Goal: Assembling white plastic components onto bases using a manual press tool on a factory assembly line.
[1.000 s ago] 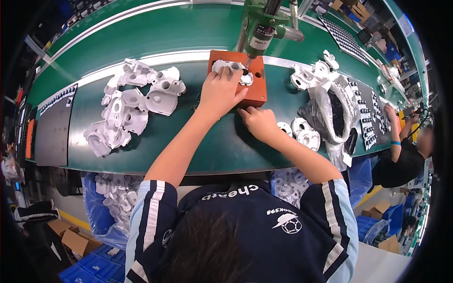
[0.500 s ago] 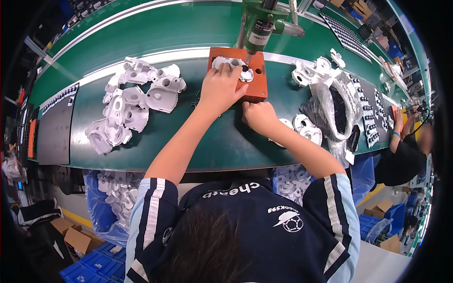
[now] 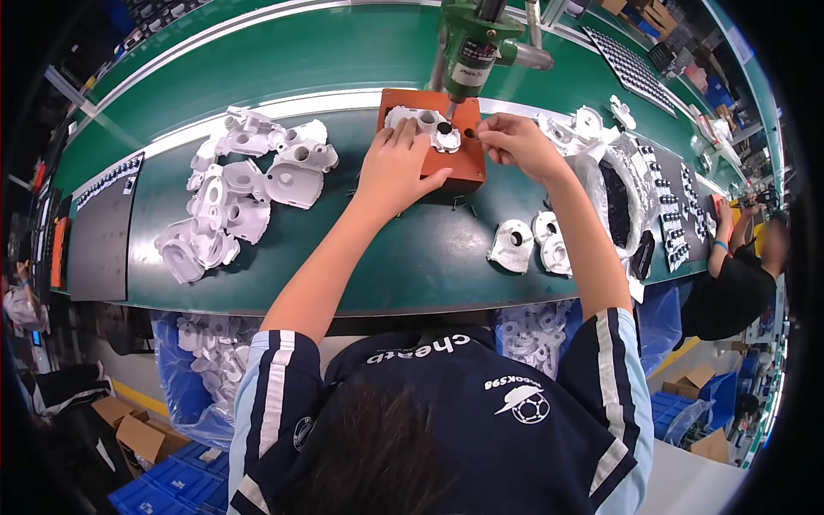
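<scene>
An orange fixture block (image 3: pixel 464 163) stands under a green press (image 3: pixel 468 64). On it lies a white plastic housing (image 3: pixel 445 142) with a round black piece (image 3: pixel 444 128) in it. My left hand (image 3: pixel 396 165) rests on the housing's left part, fingers stretched out and thumb apart. Beside the block's right edge, my right hand (image 3: pixel 518 148) is closed in a pinch at the fingertips; whatever it holds is too small to make out. Small metal pins or screws (image 3: pixel 463 204) lie on the table just in front of the block.
White housings (image 3: pixel 245 176) are heaped on the left of the green table (image 3: pixel 360 275). Two round white parts (image 3: pixel 512 246) lie at right, near a clear plastic bag (image 3: pixel 635 184). Trays of small dark parts flank both sides. Bins of white parts (image 3: pixel 210 360) sit below the table edge.
My right hand has moved up from the table in front of the block to its right edge, uncovering the small metal pieces. My left hand has shifted slightly left on the housing.
</scene>
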Demonstrator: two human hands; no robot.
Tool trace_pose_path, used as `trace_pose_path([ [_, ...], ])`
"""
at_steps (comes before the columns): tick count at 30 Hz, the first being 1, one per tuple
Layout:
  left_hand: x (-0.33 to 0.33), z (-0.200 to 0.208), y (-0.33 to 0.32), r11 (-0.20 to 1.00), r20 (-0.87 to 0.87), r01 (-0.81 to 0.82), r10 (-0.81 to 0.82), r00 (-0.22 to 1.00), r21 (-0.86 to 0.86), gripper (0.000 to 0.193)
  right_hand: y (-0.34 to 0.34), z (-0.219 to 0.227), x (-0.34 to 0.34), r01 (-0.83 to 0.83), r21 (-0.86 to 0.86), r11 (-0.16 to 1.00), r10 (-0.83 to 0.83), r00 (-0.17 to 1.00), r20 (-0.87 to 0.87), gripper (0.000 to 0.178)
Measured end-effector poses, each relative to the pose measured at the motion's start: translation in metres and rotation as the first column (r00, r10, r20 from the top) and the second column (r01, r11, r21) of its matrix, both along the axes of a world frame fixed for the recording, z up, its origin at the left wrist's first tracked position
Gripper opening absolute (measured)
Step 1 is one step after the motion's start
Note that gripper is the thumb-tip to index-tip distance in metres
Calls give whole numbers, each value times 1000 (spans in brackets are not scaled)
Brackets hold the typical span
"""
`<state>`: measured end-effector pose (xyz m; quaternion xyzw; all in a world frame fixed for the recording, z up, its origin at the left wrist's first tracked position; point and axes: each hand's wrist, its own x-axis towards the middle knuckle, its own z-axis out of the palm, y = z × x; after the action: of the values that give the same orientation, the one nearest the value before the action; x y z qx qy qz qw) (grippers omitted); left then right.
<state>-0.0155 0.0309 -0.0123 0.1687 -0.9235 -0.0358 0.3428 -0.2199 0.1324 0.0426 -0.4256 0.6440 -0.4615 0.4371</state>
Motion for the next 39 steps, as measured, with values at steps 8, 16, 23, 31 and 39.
trace_pose_path([
  [8,3,-2,2,999,3,-13,13,1000,46,52,-34,-10,-4,-21,16,1000,19,991,135,18],
  [16,1,-5,0,1000,-24,-21,22,999,6,49,-51,-15,-5,-61,17,998,61,998,10,15],
  [23,2,-7,0,999,-25,-24,25,999,22,49,-61,-14,-10,-120,29,992,120,993,16,7],
  [31,2,-6,0,999,-37,-18,20,999,34,49,-64,-10,-8,-73,93,993,75,997,-15,7],
  [39,2,-7,-1,1000,-61,-10,10,998,9,50,-69,1,-1,-137,193,972,150,987,-54,9],
])
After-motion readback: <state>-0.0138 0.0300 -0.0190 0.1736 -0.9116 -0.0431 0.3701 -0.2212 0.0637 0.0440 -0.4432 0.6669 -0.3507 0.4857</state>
